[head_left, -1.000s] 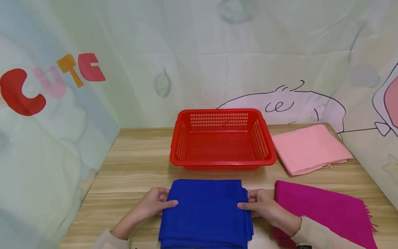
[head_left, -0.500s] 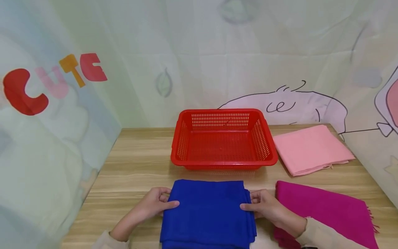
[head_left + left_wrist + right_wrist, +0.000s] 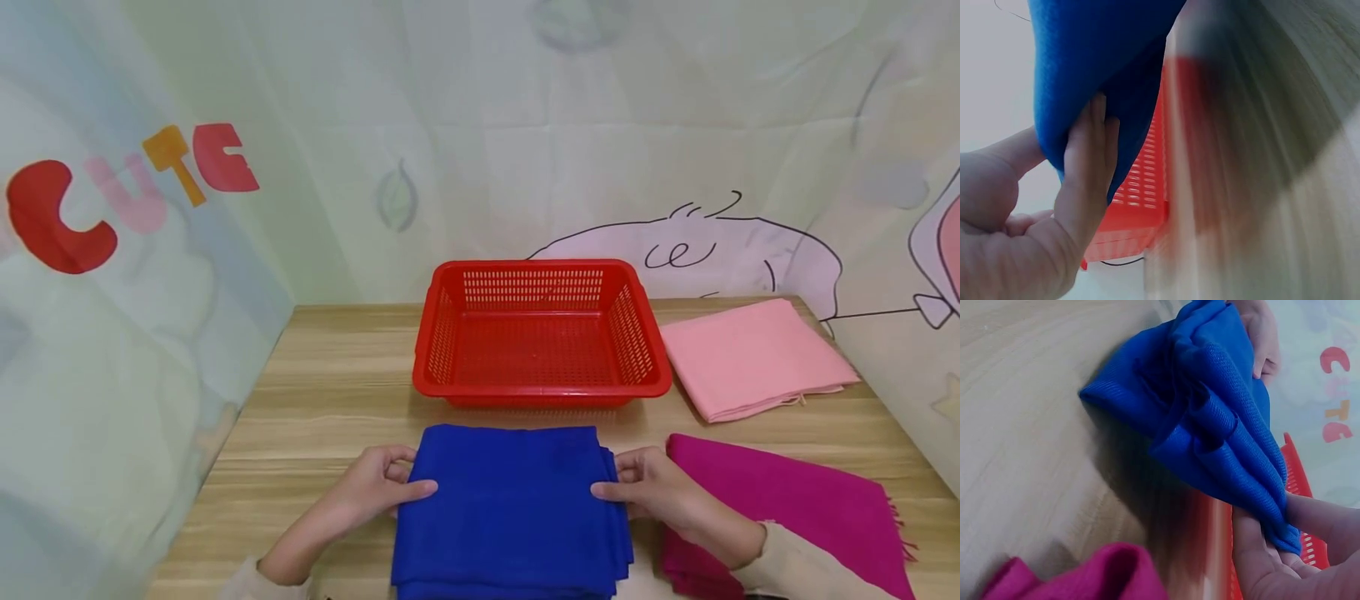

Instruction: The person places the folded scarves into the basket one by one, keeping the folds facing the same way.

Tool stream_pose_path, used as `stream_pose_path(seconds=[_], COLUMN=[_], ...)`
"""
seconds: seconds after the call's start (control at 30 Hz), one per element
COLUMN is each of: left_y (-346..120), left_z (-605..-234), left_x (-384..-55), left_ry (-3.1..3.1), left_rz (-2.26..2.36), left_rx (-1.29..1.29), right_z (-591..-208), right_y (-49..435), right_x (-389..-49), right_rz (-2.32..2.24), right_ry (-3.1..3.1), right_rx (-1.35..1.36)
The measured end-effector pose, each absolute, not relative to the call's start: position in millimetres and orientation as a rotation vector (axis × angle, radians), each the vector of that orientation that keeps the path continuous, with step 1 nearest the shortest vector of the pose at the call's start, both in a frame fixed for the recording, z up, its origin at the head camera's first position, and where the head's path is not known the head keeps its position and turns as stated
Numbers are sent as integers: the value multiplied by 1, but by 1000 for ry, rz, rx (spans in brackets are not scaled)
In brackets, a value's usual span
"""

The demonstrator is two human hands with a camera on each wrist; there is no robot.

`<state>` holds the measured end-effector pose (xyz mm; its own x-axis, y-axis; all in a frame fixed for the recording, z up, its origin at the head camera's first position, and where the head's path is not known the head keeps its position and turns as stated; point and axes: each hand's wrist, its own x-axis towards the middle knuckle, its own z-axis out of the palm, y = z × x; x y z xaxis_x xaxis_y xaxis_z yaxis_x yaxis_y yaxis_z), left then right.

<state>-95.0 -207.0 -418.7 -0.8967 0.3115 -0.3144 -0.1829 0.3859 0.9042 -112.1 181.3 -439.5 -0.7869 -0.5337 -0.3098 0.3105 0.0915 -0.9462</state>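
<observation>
A folded blue cloth (image 3: pixel 510 508) is held up between my two hands in front of the red basket. My left hand (image 3: pixel 390 479) pinches its left edge, thumb on top and fingers beneath. On the right edge my right hand (image 3: pixel 645 487) does the same. The left wrist view shows the fingers (image 3: pixel 1088 150) under the cloth, with a gap down to the table. Seen from the right wrist, the cloth's side has several loose stacked folds (image 3: pixel 1222 431), and its near corner hangs low toward the table.
Behind the cloth stands a red plastic basket (image 3: pixel 540 392) with perforated walls and nothing in it. A folded pink cloth (image 3: pixel 757 358) lies right of it on the wooden table (image 3: pixel 322 375). A folded magenta scarf (image 3: pixel 772 508) with fringe lies by my right forearm. Printed curtains surround the table.
The blue cloth has risen a little and shifted slightly right, with both hands still gripping it. The right hand has moved a bit farther right. Basket and other cloths stay put.
</observation>
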Motion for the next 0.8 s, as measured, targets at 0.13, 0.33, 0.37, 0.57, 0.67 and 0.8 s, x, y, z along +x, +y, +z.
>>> stream_pose_path(seconds=[0.13,0.33,0.37,0.57,0.67,0.8], left_y=[-206,-204,-204,-202,-201,-200], left_z=[-413,-405,-404,-396,-393,-389], left_x=[-93,-92,-92,-93,-93,-94], left_ry=[2212,2201,2202,2196,2191,2178], left_rz=[1532,1544,1544,1545,1555,1578], left_rx=[109,109,109,106,122,137], right_z=[-434,-426,-424,-417,-413,-408], right_y=[184,189,189,193,195,198], right_x=[-112,-111,-111,-112,-112,-113], right_rz=[-1754,-1734,-1728,-1716,-1724,-1739], right_ry=[1760,1781,1788,1829,1824,1787], right_rx=[-237,-301,-313,-366,-377,-355])
